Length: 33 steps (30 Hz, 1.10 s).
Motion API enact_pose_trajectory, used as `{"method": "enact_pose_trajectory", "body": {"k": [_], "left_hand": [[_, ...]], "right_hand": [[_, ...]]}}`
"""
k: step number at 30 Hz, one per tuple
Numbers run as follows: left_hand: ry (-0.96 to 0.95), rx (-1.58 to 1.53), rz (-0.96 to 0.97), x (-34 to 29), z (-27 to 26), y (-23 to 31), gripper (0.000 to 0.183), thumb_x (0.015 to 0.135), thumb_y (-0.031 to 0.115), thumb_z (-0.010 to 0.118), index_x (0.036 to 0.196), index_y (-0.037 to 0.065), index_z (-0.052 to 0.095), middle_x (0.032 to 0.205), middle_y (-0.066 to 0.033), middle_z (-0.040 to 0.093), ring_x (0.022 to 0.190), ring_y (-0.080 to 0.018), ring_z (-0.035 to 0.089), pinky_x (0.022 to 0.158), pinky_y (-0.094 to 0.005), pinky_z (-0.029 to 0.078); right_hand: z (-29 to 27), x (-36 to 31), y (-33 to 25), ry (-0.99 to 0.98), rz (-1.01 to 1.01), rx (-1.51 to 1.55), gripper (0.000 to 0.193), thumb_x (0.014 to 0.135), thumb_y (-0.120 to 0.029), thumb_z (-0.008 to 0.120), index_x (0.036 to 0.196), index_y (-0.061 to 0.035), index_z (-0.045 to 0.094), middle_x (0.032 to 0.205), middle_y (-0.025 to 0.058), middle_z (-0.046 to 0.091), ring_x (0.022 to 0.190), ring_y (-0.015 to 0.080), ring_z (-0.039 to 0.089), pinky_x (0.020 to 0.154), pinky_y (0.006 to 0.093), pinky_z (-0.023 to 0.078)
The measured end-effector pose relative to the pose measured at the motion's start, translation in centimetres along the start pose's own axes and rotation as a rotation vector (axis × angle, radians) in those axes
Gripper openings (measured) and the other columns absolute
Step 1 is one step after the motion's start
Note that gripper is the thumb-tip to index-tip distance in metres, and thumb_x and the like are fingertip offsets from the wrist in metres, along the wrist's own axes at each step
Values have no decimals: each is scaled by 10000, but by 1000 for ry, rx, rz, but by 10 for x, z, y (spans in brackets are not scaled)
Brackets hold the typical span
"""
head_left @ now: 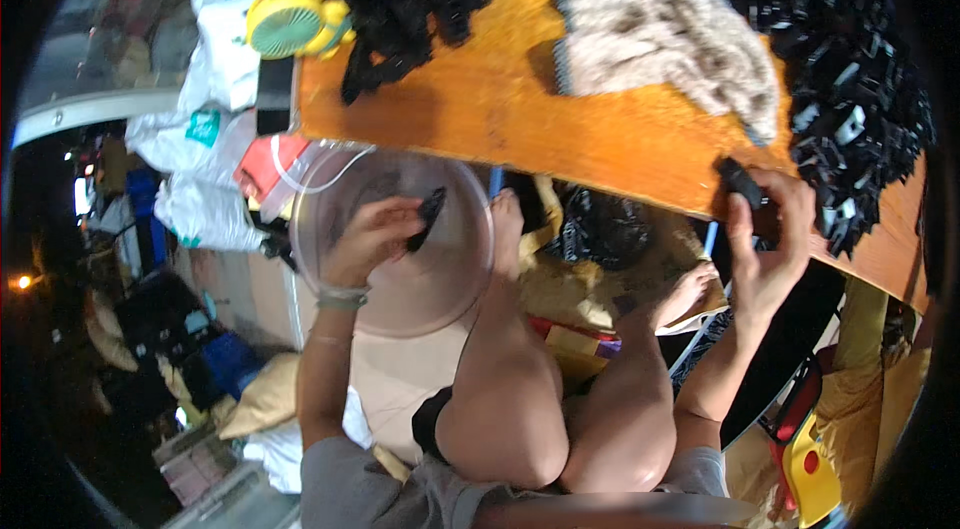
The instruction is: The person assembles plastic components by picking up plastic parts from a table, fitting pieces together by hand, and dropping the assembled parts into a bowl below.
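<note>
The left hand [372, 234] has its fingers [395, 214] curled shut around a small black plastic part [428, 214], which sticks out just past the fingertips and hangs over the clear round plastic basin [330, 189] beneath them. The right hand [765, 239] has its fingers [795, 199] closed on another black part [742, 181], probably a clip of the same kind, pinched right at the near edge of the orange wooden tabletop [480, 109]. Beyond those fingers lies a heap of black plastic parts [850, 89], with a rumpled beige cloth [660, 39] beside it. A yellow handheld fan [290, 19] sits well past the left fingers.
</note>
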<state>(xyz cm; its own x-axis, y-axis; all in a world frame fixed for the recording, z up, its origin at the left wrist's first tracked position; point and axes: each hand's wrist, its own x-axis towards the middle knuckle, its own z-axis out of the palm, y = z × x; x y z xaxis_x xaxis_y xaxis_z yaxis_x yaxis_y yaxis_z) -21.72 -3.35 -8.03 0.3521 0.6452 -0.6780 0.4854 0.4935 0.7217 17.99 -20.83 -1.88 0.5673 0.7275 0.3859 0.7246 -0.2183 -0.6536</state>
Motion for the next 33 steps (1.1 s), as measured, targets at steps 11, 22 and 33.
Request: {"method": "enact_pose_trajectory", "body": {"k": [11, 22, 33], "left_hand": [[148, -286, -74, 31, -1, -65, 383, 817, 91, 767, 1135, -31, 592, 765, -42, 637, 540, -104, 590, 443, -235, 456], [-57, 280, 827, -34, 138, 126, 246, 802, 35, 723, 1017, 74, 609, 838, -34, 597, 653, -142, 599, 553, -278, 462], [-42, 466, 946, 9, 187, 167, 332, 830, -10, 696, 1155, -2, 630, 877, -106, 574, 690, -171, 580, 630, -286, 485]], "right_hand": [[5, -6, 8, -10, 41, 52, 233, 768, -7, 744, 978, 3, 644, 940, 89, 624, 895, 231, 552, 841, 327, 426], [1, -2, 11, -8, -53, -30, 266, 717, -11, 767, 966, -15, 672, 909, 109, 612, 861, 279, 560, 814, 365, 429], [-6, 1, -1, -30, -11, 8, 275, 721, -18, 773, 986, -21, 697, 919, 98, 638, 866, 271, 575, 805, 370, 434]]}}
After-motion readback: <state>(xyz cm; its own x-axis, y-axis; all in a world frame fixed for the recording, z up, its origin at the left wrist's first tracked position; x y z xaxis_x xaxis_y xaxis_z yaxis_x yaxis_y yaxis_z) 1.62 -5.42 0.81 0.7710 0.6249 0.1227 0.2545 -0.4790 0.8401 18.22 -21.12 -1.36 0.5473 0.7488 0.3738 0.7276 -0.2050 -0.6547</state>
